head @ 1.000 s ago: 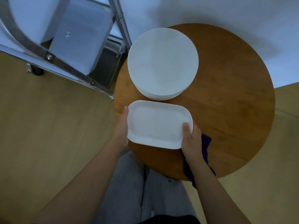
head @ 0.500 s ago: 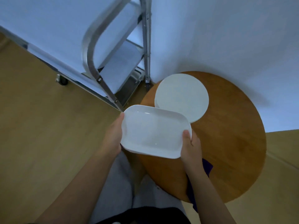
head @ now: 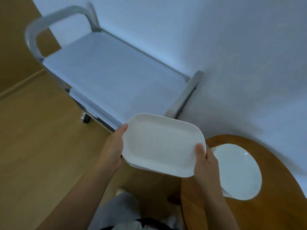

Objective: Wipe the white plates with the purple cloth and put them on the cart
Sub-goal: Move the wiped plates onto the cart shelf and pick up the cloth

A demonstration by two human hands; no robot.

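Observation:
I hold a white rectangular plate [head: 161,143] in the air with both hands, just in front of the near right corner of the cart [head: 106,75]. My left hand [head: 113,148] grips its left edge, thumb on top. My right hand [head: 205,161] grips its right front corner. A stack of round white plates [head: 239,171] rests on the round wooden table [head: 274,205] at the lower right. The cart's top shelf is bare and pale. The purple cloth is out of sight.
The cart has a metal frame with a looped handle [head: 33,35] at its far left end and a wheel [head: 85,117] below. A white wall [head: 232,55] runs behind cart and table. Wooden floor [head: 41,155] lies to the left. My grey-trousered legs [head: 119,211] show below.
Both hands lifted the rectangular plate off the table and carried it left toward the cart. My view swung left, so the cart's top shelf now fills the middle.

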